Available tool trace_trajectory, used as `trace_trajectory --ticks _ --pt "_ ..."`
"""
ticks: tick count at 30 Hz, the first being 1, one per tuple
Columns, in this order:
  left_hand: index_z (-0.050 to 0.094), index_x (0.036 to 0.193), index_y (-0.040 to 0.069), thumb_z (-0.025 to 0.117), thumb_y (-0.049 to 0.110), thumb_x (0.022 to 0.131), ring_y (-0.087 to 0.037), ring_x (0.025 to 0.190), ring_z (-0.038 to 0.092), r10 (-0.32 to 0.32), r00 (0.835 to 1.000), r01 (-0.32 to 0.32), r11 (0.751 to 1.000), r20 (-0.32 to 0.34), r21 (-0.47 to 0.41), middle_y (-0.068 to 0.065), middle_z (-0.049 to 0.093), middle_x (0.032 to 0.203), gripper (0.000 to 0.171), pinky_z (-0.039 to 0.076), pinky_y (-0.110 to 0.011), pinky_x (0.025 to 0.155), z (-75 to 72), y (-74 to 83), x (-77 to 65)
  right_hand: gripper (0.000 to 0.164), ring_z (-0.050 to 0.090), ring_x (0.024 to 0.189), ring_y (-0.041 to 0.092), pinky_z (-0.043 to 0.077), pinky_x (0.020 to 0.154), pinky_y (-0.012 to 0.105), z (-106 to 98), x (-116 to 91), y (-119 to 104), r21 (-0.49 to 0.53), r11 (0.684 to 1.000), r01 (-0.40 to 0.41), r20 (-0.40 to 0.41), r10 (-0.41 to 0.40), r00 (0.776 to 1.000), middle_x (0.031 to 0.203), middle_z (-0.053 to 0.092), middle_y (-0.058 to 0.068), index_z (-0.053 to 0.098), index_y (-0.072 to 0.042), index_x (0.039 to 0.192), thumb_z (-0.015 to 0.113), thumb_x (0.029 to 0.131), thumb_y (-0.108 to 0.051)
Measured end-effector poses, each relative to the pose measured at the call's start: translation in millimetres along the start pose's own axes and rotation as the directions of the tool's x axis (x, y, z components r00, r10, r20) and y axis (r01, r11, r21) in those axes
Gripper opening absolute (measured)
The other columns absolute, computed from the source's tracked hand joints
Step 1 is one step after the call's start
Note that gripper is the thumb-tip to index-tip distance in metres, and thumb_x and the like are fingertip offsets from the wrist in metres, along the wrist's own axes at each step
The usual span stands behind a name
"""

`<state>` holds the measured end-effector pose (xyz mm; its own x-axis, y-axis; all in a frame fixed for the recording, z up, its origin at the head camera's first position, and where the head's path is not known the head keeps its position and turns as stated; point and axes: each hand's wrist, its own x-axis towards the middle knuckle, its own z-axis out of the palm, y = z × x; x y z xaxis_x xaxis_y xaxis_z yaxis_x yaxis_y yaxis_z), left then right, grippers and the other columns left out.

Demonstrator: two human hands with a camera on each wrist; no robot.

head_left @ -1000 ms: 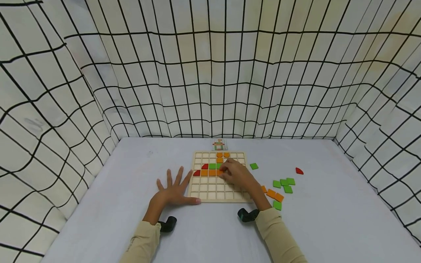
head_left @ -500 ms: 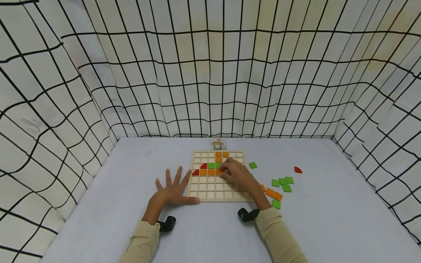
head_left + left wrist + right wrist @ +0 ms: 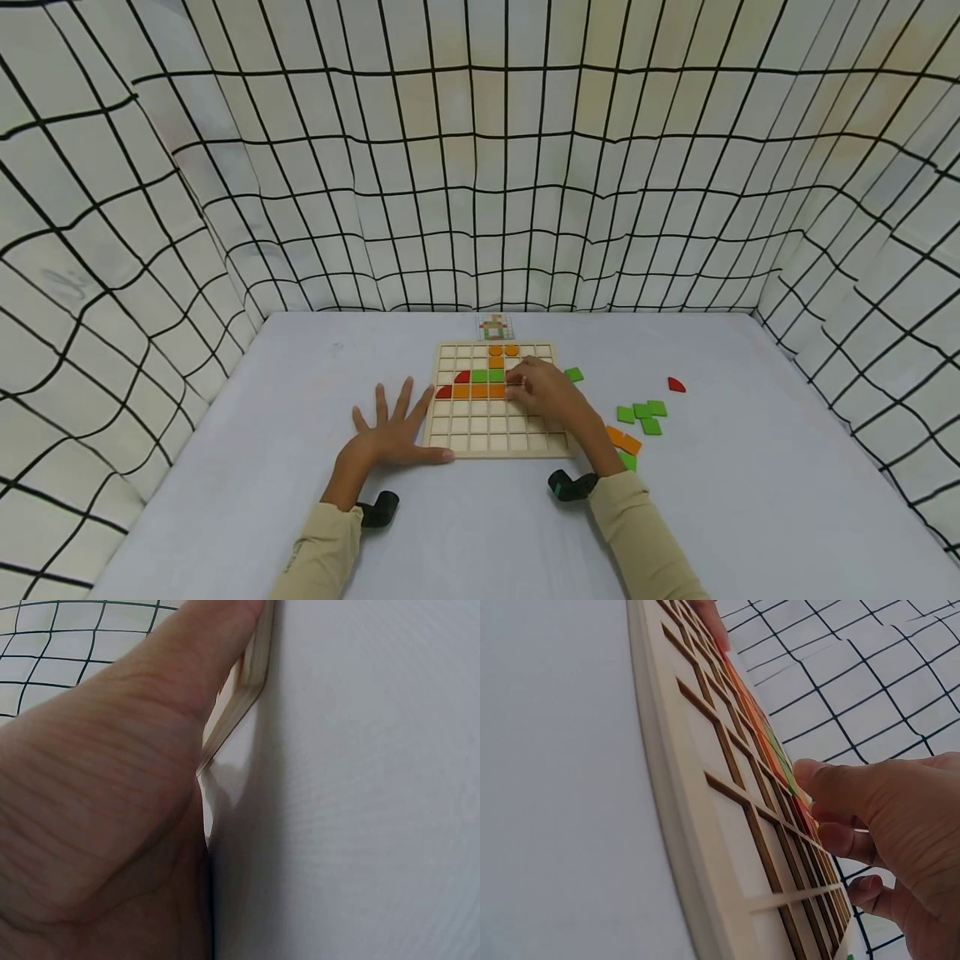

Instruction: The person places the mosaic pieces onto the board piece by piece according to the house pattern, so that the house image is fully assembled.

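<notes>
On the table lies a square wooden grid board [image 3: 487,425]. Red quarter-circle tiles [image 3: 445,392], orange square tiles [image 3: 478,391] and green square tiles [image 3: 479,376] fill part of two rows. My left hand [image 3: 392,435] rests flat with spread fingers, its thumb and little finger at the board's near and left edges. Over the board's right half, my right hand [image 3: 553,392] has curled fingers. In the right wrist view, its fingertips and thumb pinch around a red tile [image 3: 801,813] at the end of the filled rows; the head view hides this tile behind the fingers.
A small pattern card [image 3: 494,327] lies beyond the board. To the right are loose green tiles [image 3: 642,411], loose orange tiles [image 3: 623,439] and a red quarter-circle tile [image 3: 677,384]. Black netting [image 3: 480,233] over white walls surrounds the table.
My right hand has shifted slightly right across the board, uncovering the end of the orange row, while its forearm now covers more of the loose tiles. My left hand stays in place.
</notes>
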<state>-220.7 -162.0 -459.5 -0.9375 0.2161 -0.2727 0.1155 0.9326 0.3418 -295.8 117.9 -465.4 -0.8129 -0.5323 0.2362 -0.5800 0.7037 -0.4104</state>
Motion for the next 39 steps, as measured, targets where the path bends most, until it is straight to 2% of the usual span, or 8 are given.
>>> trace_trajectory --ticks 5,15,23,30,33,39 --pt "0.01 0.159 0.022 0.066 0.076 0.071 -0.055 0.143 -0.02 -0.003 1.0 0.003 1.0 -0.003 0.003 -0.018 -0.008 0.164 0.117 -0.008 -0.083 0.1 -0.3 -0.5 -0.7 0.013 0.058 0.08 0.011 0.05 0.07 0.024 -3 -5 9 0.05 0.999 -0.005 -0.021 0.006 1.0 0.094 0.067 0.0 0.072 -0.011 0.099 0.07 0.092 -0.022" --pt "0.011 0.158 0.021 0.066 0.076 0.071 -0.055 0.143 -0.02 0.004 1.0 -0.004 1.0 -0.011 0.004 -0.018 -0.008 0.164 0.116 -0.008 -0.082 0.1 -3.5 0.8 -0.7 0.016 0.055 0.079 0.01 0.049 0.07 0.026 -19 -22 23 0.073 0.986 -0.151 -0.02 0.152 0.988 0.093 0.065 -0.003 0.071 -0.014 0.104 0.068 0.093 -0.026" --pt "0.011 0.158 0.021 0.066 0.077 0.07 -0.055 0.143 -0.02 -0.003 1.0 0.003 1.0 0.001 -0.001 -0.018 -0.008 0.164 0.118 -0.008 -0.082 0.1 0.4 -0.9 -2.5 0.015 0.056 0.078 0.011 0.049 0.069 0.026 -33 -40 35 0.068 0.988 -0.136 -0.027 0.138 0.99 0.091 0.065 0.0 0.07 -0.01 0.101 0.069 0.092 -0.022" --pt "0.012 0.158 0.022 0.067 0.076 0.07 -0.055 0.143 -0.019 -0.003 1.0 0.003 1.0 -0.009 -0.005 -0.018 -0.007 0.164 0.117 -0.008 -0.082 0.1 3.2 -1.8 -2.1 0.018 0.055 0.08 0.012 0.049 0.068 0.024 -45 -56 39 0.073 0.978 -0.194 -0.006 0.195 0.981 0.093 0.064 -0.001 0.07 -0.01 0.105 0.068 0.093 -0.023" --pt "0.012 0.158 0.022 0.066 0.077 0.07 -0.055 0.143 -0.019 0.004 1.0 -0.004 1.0 -0.013 -0.006 -0.019 -0.007 0.164 0.117 -0.008 -0.083 0.1 3.4 -1.4 -1.4 0.017 0.055 0.08 0.012 0.05 0.067 0.022 -49 -64 43 0.069 0.979 -0.191 -0.009 0.192 0.981 0.09 0.064 -0.002 0.071 -0.01 0.104 0.068 0.093 -0.022" --pt "0.012 0.158 0.022 0.066 0.077 0.07 -0.055 0.143 -0.019 0.003 1.0 -0.003 1.0 -0.017 0.003 -0.018 -0.006 0.165 0.117 -0.007 -0.083 0.1 3.3 -1.7 0.3 0.019 0.055 0.082 0.013 0.05 0.066 0.022 -55 -80 52 0.101 0.978 -0.185 0.042 0.181 0.983 0.09 0.064 -0.004 0.07 -0.011 0.1 0.074 0.088 -0.024"
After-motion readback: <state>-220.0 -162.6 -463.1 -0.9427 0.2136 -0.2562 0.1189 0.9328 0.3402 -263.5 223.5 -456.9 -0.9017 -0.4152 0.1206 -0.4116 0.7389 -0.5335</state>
